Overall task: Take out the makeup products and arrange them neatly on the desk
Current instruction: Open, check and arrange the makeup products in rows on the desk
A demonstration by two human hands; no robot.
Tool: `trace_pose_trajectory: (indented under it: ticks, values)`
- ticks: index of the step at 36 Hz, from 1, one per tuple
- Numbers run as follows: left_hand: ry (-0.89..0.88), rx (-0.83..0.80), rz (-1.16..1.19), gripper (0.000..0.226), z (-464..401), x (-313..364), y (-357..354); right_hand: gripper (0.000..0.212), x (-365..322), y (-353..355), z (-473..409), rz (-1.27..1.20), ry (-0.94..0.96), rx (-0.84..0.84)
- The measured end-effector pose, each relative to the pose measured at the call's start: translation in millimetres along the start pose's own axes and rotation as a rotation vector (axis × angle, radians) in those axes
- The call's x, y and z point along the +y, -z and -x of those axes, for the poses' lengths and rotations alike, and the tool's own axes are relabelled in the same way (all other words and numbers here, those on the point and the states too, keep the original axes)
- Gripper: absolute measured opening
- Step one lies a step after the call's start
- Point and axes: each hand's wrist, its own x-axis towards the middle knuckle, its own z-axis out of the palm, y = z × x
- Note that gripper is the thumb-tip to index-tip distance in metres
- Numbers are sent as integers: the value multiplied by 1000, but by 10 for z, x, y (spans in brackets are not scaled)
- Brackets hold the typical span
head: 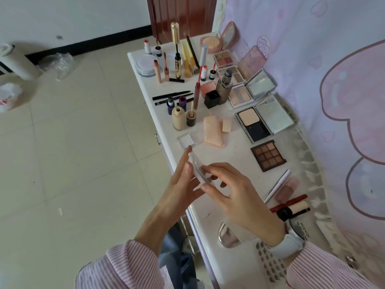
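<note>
Over the desk's [235, 207] near front edge, both hands hold a small clear compact [199, 171] tilted on edge: the left hand [183, 184] cradles it with fingers nearly straight along its side, while the right hand [231, 191] pinches its lower end between curled fingertips. The step looks like opening or checking it before placing it. Next, lay it flat in the bare patch beside the clear case [188, 140] at the front edge, short of the brown palette [268, 155] and the rows beyond.
</note>
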Motion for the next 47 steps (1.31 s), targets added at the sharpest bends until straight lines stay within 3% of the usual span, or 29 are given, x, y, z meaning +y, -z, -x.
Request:
trace_pose_trajectory:
  ticks: [3, 5, 7, 9, 15, 23, 27, 31, 34, 41, 43, 47]
  values:
    - [-66, 84, -53, 103, -4, -4, -2, 47, -8, -23, 15, -33, -29, -11]
    - [-103, 164, -41, 80, -3, 3, -30, 46, -29, -19, 28, -72, -49, -29]
    - [-53, 228, 60, 65, -1, 32, -56, 43, -53, -3, 36, -116, -44, -55]
    - [42, 242, 195, 67, -7, 56, -47, 41, -63, 8, 37, -76, 7, -85]
    - [196, 147, 251, 82, 7, 65, -50, 33, -27, 27, -22, 172, 114, -57]
    - [251, 157, 253, 75, -12, 56, -78, 33, -39, 112, -99, 326, 142, -169]
    - [246, 166, 222, 72, -32, 34, -92, 37, -31, 96, -83, 352, 118, -203]
    - [230, 162, 135, 67, -35, -7, -120, 22, 15, 97, -52, 386, 99, -162]
    - [255, 125, 62, 66, -24, -30, -103, 25, 84, 168, -73, 353, 61, -120]
    - [406, -63, 43, 57, -53, 9, 37, 35, 258, 345, -170, 224, -132, -22]
    - [411, -5, 36, 55, -85, 18, 75, 30, 360, 382, -188, 222, -178, 5]
    - [302, 275, -64, 44, -165, -10, 68, 31, 529, 442, -226, 204, -300, 41]
